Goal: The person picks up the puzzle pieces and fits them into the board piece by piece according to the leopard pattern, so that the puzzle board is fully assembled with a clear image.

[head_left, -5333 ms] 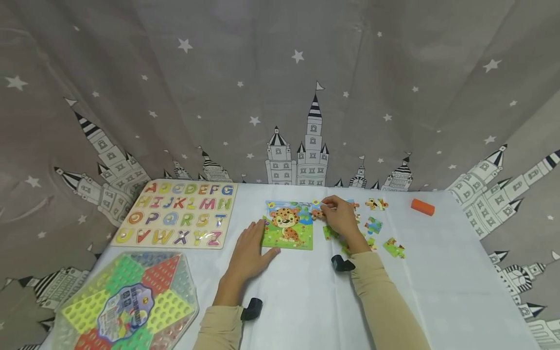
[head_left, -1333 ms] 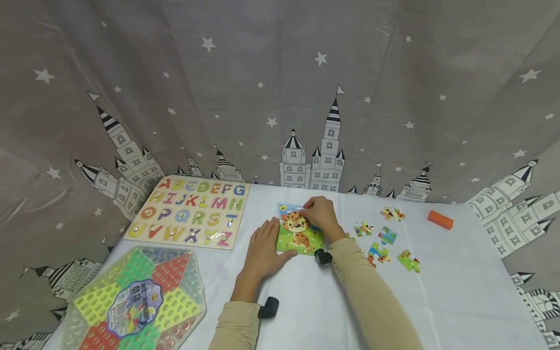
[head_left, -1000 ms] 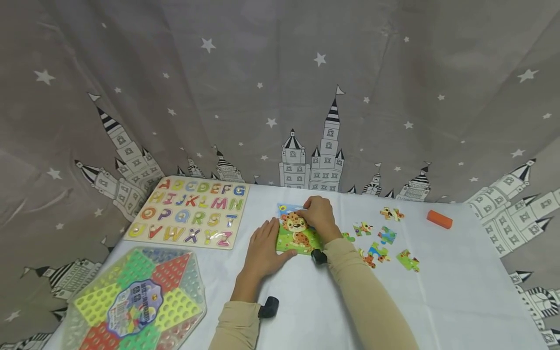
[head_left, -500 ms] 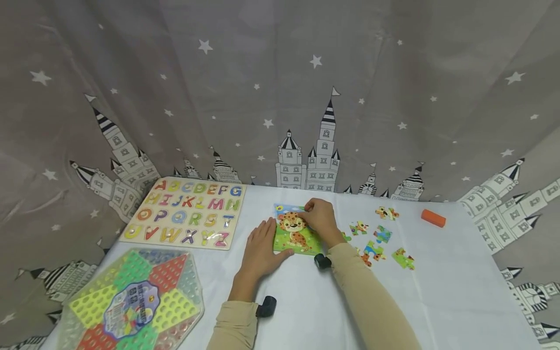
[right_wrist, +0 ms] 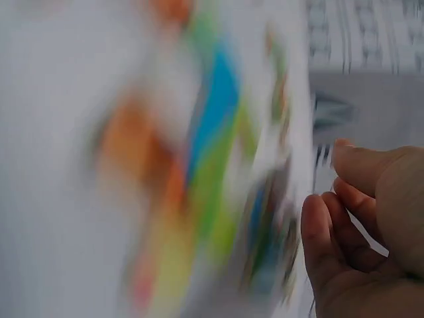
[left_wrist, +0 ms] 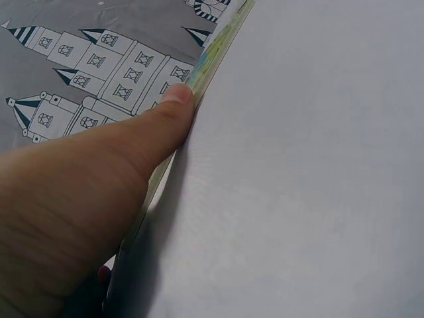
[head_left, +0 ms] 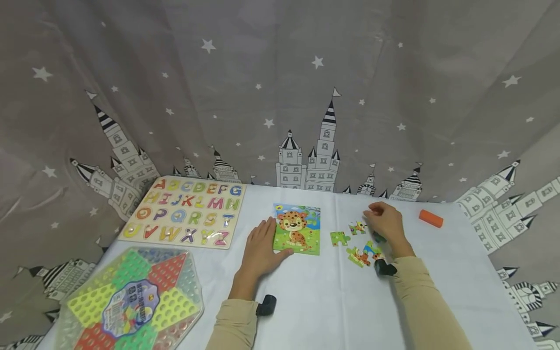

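A leopard-cub picture board [head_left: 297,231] lies flat on the white tablecloth. My left hand [head_left: 259,253] rests along its left edge with straight fingers, the thumb at the near corner; in the left wrist view the thumb [left_wrist: 175,96] touches the board's side. My right hand [head_left: 387,226] is above the loose jigsaw pieces, fingers loosely bent. The right wrist view shows a gap between thumb and fingers and no piece in it. A green piece [head_left: 339,238], a flowered piece [head_left: 358,227] and overlapping cub pieces [head_left: 359,258] lie nearby; the hand and arm hide others.
A wooden alphabet board [head_left: 183,211] lies at the back left. In front of it is a hexagonal game box [head_left: 131,301] in clear plastic. An orange block [head_left: 430,218] sits at the back right. A grey castle-print curtain [head_left: 280,97] hangs behind the table.
From pinching a piece beside the board, then working at the board's upper right, my right hand has moved right over the loose pieces. The left hand stays at the board's left edge.
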Tool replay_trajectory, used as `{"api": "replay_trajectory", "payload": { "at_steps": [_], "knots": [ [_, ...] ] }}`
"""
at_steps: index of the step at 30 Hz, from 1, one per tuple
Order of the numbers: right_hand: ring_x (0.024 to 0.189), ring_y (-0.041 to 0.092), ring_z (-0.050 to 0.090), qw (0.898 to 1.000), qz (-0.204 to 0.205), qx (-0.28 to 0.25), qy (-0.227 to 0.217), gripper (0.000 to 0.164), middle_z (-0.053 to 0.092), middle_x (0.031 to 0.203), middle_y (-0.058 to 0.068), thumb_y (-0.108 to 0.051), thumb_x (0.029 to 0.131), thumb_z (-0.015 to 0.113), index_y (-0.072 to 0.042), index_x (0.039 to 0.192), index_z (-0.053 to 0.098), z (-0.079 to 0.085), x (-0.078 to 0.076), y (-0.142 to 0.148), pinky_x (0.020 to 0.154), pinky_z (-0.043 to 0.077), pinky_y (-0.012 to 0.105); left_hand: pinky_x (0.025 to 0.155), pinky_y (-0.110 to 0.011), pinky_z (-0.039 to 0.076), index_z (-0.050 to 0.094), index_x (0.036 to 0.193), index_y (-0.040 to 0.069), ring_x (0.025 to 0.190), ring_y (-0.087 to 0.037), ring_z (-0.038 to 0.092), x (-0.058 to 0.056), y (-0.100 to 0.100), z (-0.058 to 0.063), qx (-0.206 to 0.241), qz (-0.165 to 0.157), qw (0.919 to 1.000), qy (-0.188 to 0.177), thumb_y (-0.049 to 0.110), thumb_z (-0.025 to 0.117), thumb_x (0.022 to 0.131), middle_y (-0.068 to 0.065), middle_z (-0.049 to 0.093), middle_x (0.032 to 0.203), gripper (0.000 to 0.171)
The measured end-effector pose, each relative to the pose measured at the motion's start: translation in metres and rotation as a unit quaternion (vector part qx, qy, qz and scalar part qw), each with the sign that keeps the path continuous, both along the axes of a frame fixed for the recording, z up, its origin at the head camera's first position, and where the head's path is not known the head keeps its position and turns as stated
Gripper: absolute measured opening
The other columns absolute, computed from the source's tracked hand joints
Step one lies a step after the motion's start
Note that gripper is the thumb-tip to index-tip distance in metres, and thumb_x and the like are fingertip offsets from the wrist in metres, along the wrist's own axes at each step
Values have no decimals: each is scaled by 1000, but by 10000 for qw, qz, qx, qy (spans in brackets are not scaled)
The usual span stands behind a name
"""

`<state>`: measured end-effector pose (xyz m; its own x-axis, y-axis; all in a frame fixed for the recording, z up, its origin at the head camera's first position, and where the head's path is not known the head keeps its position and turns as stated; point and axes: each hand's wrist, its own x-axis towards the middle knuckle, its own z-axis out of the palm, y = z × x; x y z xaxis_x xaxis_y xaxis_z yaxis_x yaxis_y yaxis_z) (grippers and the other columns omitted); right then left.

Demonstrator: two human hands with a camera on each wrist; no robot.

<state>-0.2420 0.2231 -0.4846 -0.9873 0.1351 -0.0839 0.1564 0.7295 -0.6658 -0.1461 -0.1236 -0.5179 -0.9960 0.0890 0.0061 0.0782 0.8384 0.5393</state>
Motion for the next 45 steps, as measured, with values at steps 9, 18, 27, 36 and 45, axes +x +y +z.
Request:
{"api": "replay_trajectory", "payload": {
  "at_steps": [9,18,27,36,45],
  "knots": [
    [106,31,58,9986,337,299,-292,51,64,118,19,-41,98,67,-3,131,62,-5,19,54,89,50,43,130,-53,18,28,161,5,158,-35,22,-2,0,-1,-98,-27,9999,82,59,72,86,-14,27,169,103],
    [100,28,55,9844,1361,1020,-459,66,62,116,18,-44,88,79,-2,136,62,3,33,59,85,50,42,131,-52,17,26,162,6,158,-34,21,-2,0,2,-110,-10,9999,27,60,71,86,-13,25,170,103],
    [99,32,57,9854,1176,934,-799,56,62,117,23,-35,89,79,4,124,60,13,36,50,81,52,43,131,-52,17,28,161,5,158,-35,22,0,0,4,-59,-14,10000,4,59,71,87,-14,27,169,102],
    [105,33,62,9946,913,323,-374,35,65,123,22,-31,99,68,-5,122,63,17,32,19,78,51,35,130,-52,18,29,161,5,157,-34,23,0,0,2,-41,-34,10000,60,60,71,86,-13,28,169,102],
    [98,24,67,9887,1458,-335,-34,25,72,113,11,-29,97,71,-12,116,72,10,10,-65,83,56,39,130,-53,18,28,161,5,157,-35,23,1,1,1,40,-20,10000,59,59,72,86,-14,28,169,103]
  ]
}}
